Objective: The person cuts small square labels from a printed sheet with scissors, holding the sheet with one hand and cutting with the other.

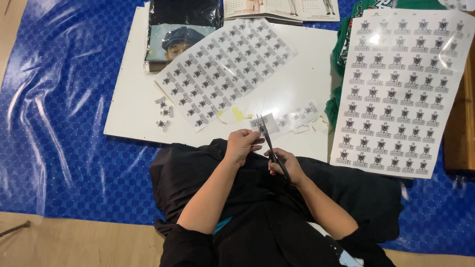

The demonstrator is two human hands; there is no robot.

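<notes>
A pair of scissors [271, 148] is gripped in the right hand [283, 163], blades parted over a sticker strip [286, 119] pinched closed in the left hand [242, 144] at the near edge of the white board [131, 109]. A large sticker sheet [405, 90] lies at the board's right edge.

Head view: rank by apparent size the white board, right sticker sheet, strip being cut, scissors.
1. white board
2. right sticker sheet
3. strip, held by the left hand
4. scissors in the right hand, partly hidden, so unsure against the strip.
</notes>
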